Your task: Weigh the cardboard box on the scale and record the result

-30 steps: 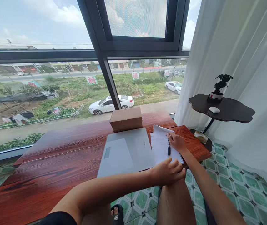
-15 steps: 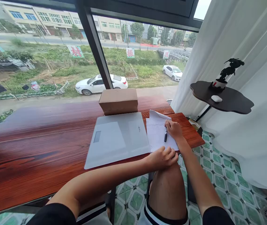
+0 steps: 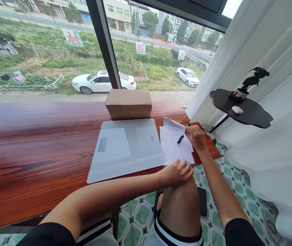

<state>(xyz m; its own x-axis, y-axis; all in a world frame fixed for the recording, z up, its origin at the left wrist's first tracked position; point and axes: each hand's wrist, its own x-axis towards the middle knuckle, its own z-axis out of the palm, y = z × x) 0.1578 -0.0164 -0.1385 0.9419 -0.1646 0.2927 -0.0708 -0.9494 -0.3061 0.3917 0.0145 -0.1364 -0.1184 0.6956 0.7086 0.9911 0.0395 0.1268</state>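
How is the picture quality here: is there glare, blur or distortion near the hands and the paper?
Head view: daylight from the window lights everything evenly; the wooden table carries a pale sheen along its far edge. The right hand, pen and paper are sharp, though the writing is too small to read. Wide-angle distortion bends the window frame and curtain.

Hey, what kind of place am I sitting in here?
Probably a home or small-office desk by a big upstairs window: a red wooden table holding a flat scale, cardboard box and papers, white curtains, parked cars below.
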